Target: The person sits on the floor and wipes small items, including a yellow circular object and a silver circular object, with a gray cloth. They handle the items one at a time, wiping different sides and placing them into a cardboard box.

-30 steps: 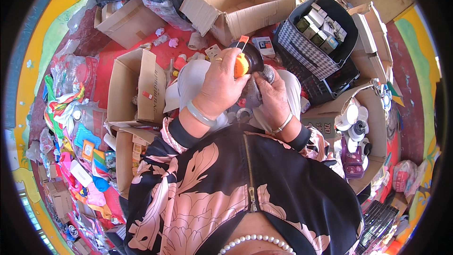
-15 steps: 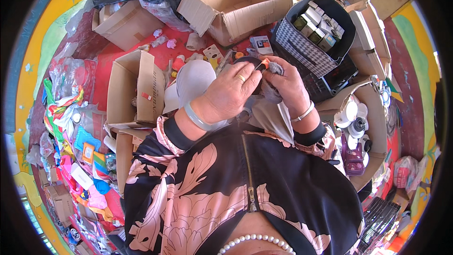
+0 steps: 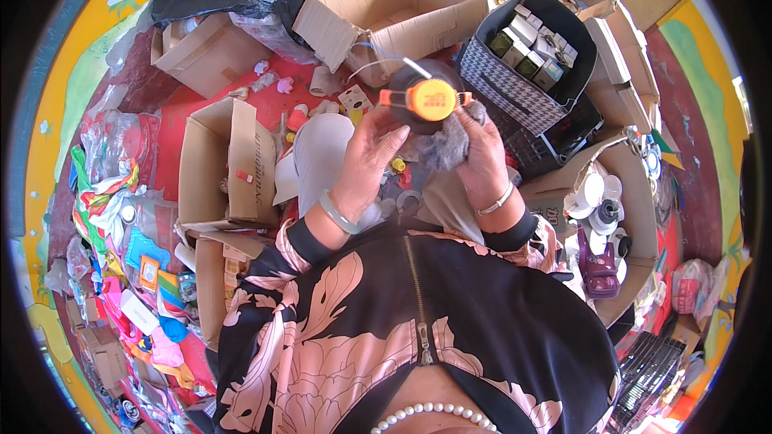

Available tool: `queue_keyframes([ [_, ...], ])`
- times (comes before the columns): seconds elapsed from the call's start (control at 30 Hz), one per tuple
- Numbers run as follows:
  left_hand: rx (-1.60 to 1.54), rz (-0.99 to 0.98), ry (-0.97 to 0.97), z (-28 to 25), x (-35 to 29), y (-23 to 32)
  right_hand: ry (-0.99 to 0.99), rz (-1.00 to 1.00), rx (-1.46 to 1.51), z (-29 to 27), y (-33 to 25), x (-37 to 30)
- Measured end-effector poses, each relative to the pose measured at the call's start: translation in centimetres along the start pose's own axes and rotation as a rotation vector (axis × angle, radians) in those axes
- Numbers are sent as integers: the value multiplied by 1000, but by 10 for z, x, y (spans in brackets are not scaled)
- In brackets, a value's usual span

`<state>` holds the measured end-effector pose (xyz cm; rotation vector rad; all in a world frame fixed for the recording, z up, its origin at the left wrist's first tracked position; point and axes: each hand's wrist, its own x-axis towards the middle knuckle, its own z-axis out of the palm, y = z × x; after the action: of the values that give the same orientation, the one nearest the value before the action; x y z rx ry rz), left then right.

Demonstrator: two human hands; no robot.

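Between my hands, above my lap, is a dark round bottle (image 3: pixel 400 118) seen from its top. It has an orange lid (image 3: pixel 434 100), orange side clips and a whitish straw-like piece sticking out. My left hand (image 3: pixel 371 141) is closed on the bottle's left side, the thumb lying near the lid. On the other side my right hand (image 3: pixel 482 149) pinches a fluffy grey cloth (image 3: pixel 447 149) against the bottle near the right clip. The bottle's lower part is hidden under the lid and cloth.
A houndstooth basket (image 3: pixel 515 88) holding small boxes stands ahead to the right. Open cardboard boxes (image 3: pixel 434 36) surround me; one at right holds white cups and a purple bag (image 3: pixel 599 265). Colourful cloths and packets (image 3: pixel 141 309) litter the left floor.
The bottle has been raised and turned, so its orange lid now faces up. My left hand has shifted from on top of it to its left side. The cloth stays in my right hand.
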<state>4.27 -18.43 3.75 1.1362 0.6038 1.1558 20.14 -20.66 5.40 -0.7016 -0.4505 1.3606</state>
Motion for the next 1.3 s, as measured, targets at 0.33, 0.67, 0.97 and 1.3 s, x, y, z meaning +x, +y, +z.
queue_keyframes([
  [0.33,-680,-64,123,-34,14,-11,-267,103,-808,-31,-17,2],
  [0.67,-583,-3,163,-40,9,12,143,-354,-1360,-19,-76,19],
  [0.97,-541,158,150,-20,7,15,-312,261,-189,15,-32,-5],
  [1.3,-499,208,-3,-10,1,3,-326,108,-451,5,-9,-5],
])
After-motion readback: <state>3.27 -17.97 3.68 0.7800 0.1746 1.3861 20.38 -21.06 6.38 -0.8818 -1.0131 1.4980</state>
